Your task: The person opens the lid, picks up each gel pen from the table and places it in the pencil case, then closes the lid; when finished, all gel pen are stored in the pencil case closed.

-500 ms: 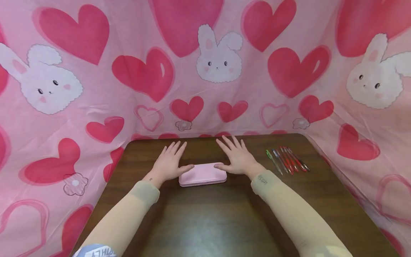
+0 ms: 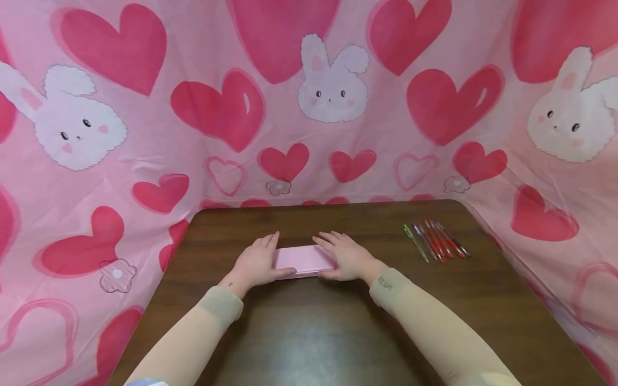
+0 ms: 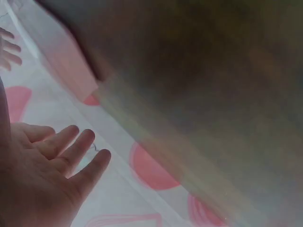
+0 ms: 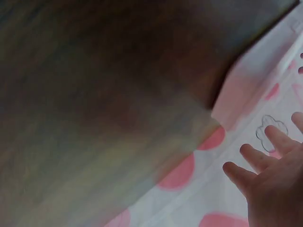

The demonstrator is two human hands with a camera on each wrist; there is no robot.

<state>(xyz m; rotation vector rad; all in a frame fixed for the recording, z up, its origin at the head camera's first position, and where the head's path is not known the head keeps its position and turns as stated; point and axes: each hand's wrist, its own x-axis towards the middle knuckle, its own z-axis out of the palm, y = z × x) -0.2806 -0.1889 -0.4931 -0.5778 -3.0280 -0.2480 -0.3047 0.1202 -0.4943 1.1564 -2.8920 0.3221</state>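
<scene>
A closed pink pencil case point(image 2: 305, 259) with rounded corners lies flat on the brown table in the head view. My left hand point(image 2: 256, 261) grips its left end, thumb along the near side and fingers toward the far side. At the right end my right hand point(image 2: 350, 258) holds it in the same manner, thumb at the near edge. Both ends of the case are covered by the hands. The left wrist view has the left hand point(image 3: 52, 170) at its lower left, and the right wrist view has the right hand point(image 4: 279, 175) at its lower right; the case does not show in either.
Several pens point(image 2: 436, 241), one with a green clip and others red or dark, lie side by side on the table's right. The brown wood-grain table point(image 2: 299, 327) ends at a pink cloth point(image 2: 299, 123) printed with hearts and rabbits, which hangs behind and at both sides.
Both hands have come down and closed in on the ends of the pencil case; before, their fingers were spread above and beyond it with the thumbs over its top. The pens have not moved.
</scene>
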